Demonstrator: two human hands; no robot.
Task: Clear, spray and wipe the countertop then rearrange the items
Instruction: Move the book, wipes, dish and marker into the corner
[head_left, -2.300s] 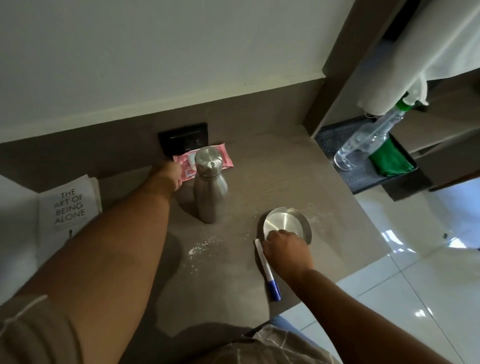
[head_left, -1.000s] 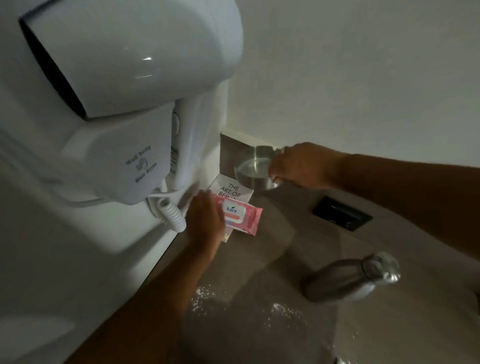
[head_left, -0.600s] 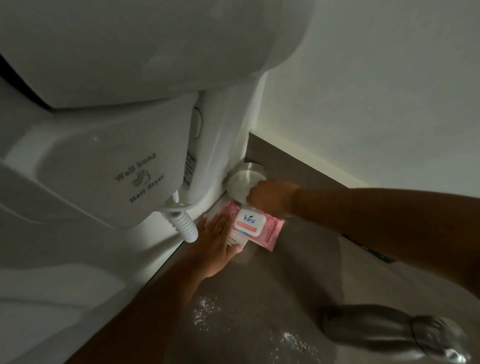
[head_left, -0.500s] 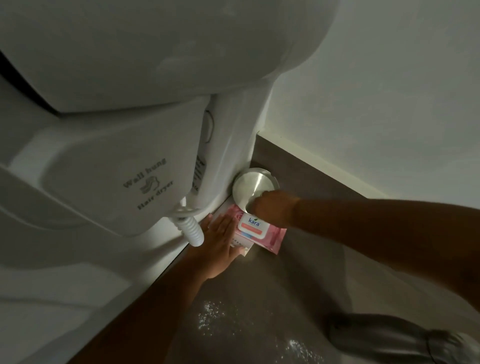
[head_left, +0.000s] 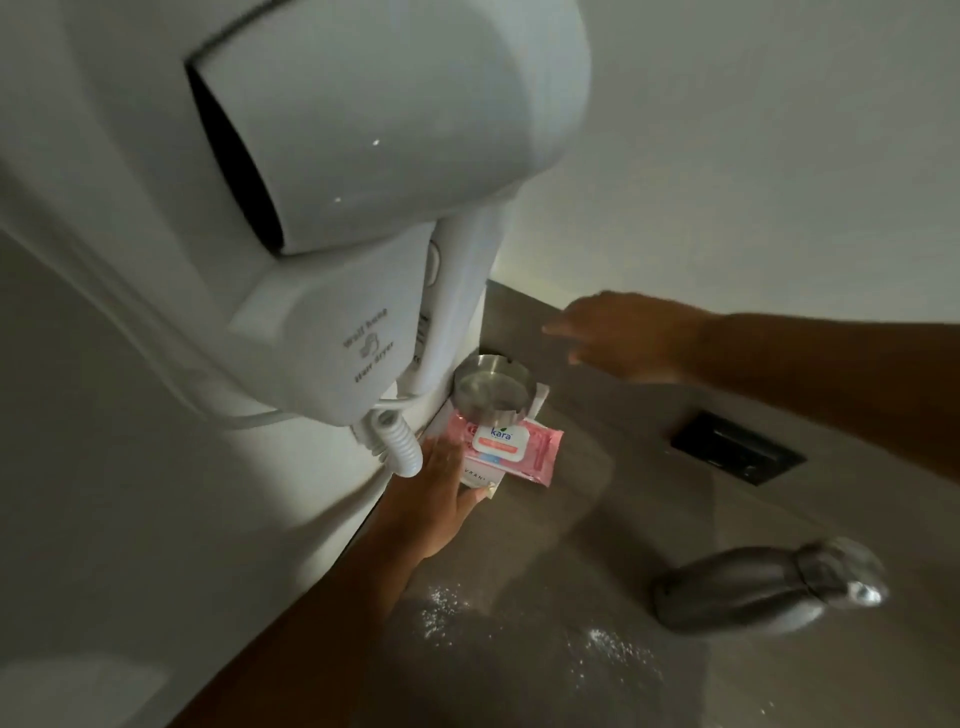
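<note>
1. Clearing is the step in hand: the steel dish (head_left: 491, 389) sits on the pink wipes pack (head_left: 511, 449), stacked on a book (head_left: 480, 475) directly under the wall hair dryer (head_left: 332, 218).
2. Left hand (head_left: 441, 493) lies flat against the book's near edge, fingers straight; nudge the stack squarely toward the dryer's wall.
3. Right hand (head_left: 623, 332) hovers beyond the dish, fingers loose, holding nothing.
4. Steel bottle (head_left: 763, 592) stands well away from the dryer, next for lifting off the countertop (head_left: 571, 519); white powder (head_left: 519, 623) lies beside it, so carry it, don't drag.
</note>
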